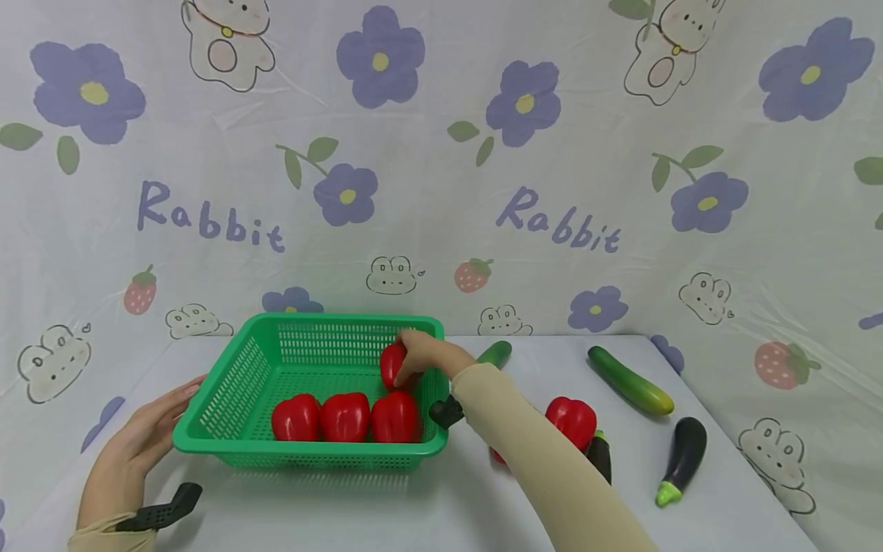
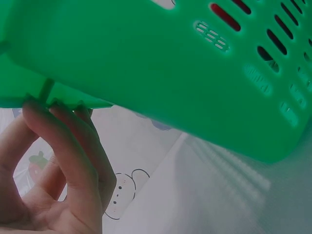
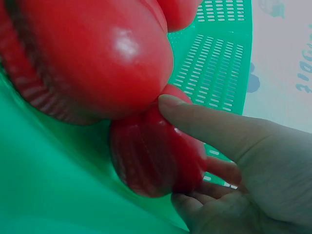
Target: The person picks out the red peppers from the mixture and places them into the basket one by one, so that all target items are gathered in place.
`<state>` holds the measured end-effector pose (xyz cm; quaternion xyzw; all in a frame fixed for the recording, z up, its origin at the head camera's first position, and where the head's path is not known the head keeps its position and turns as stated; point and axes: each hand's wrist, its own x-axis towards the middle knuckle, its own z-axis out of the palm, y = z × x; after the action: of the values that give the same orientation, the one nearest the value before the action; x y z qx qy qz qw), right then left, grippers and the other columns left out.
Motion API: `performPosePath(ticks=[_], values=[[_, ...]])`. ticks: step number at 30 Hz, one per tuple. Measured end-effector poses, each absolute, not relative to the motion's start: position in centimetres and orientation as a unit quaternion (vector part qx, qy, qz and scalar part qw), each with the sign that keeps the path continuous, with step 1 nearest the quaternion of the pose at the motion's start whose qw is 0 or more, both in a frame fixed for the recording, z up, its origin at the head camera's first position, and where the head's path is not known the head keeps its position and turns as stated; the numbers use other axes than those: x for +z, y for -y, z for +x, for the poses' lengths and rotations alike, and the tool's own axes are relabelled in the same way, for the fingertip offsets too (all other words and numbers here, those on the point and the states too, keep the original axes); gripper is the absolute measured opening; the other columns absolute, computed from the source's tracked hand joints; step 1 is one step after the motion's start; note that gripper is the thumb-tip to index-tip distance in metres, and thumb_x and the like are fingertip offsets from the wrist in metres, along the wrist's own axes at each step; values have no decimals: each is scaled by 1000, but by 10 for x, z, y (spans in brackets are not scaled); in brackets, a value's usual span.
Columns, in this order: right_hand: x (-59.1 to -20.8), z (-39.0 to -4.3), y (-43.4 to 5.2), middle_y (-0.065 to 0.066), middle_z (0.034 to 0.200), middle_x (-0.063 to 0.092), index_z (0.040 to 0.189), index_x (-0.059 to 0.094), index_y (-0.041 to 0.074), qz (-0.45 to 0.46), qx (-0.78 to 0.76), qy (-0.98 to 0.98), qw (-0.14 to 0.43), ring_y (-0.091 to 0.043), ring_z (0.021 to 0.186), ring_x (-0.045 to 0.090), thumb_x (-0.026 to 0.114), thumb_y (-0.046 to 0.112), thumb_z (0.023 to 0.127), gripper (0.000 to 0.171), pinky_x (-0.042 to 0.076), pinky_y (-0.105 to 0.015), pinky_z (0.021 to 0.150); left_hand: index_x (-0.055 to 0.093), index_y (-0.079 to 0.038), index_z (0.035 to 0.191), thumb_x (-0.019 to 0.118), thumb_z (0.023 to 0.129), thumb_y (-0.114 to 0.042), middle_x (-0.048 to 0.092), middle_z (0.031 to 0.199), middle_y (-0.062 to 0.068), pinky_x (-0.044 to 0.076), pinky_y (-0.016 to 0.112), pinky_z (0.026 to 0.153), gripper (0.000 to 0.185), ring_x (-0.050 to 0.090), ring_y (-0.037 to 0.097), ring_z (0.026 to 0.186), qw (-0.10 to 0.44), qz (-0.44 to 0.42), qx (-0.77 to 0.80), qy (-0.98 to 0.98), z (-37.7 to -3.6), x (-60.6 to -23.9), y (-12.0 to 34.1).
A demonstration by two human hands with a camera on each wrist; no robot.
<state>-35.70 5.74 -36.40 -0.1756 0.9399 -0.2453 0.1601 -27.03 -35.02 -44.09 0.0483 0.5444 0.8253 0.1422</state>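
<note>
Head view shows a green basket (image 1: 234, 399) standing on the white table (image 1: 441, 506), with three red peppers (image 1: 345, 418) lined up side by side along its near wall. The right hand (image 1: 421, 354) reaches over the basket's right rim and grips a fourth red pepper (image 1: 392, 363), which sits low inside the basket against the right wall, just behind the row of three. From the right wrist view, the thumb (image 3: 204, 124) lies across the top of that pepper (image 3: 151, 161) while the other fingers curl beneath it, and one of the row's peppers (image 3: 92, 58) presses close against it. The left hand (image 1: 134, 448) rests at the basket's left side, fingers fairly straight and together; the left wrist view shows the fingertips (image 2: 53, 109) touching the underside of the basket's rim (image 2: 63, 95).

On the table to the right of the basket lie another red pepper (image 1: 572, 420), partly behind the right sleeve (image 1: 545, 460), with a dark eggplant (image 1: 599, 454) just beside it, a second eggplant (image 1: 683, 458) farther right, a cucumber (image 1: 629, 380) beyond them, and another cucumber (image 1: 495, 353) near the basket's far right corner.
</note>
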Motion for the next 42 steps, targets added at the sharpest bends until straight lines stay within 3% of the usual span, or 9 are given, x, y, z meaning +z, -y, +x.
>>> performPosePath(ticks=[22, 42], values=[[-365, -359, -55, -11, 124, 52, 133, 42, 5, -162, -199, -950, 180, -23, 106, 49, 76, 17, 73, 70, 49, -36, 89, 66, -25, 108, 38, 98, -12, 66, 107, -11, 53, 25, 79, 32, 63, 7, 97, 136, 31, 827, -545, -270, -443, 350], [-364, -358, -61, -14, 132, 48, 135, 40, 2, -194, -231, -939, 164, -24, 114, 47, 73, 21, 76, 70, 46, -37, 93, 66, -25, 110, 39, 98, -14, 66, 108, -12, 52, 25, 81, 31, 63, 7, 98, 139, 30, 824, -549, -268, -437, 347]])
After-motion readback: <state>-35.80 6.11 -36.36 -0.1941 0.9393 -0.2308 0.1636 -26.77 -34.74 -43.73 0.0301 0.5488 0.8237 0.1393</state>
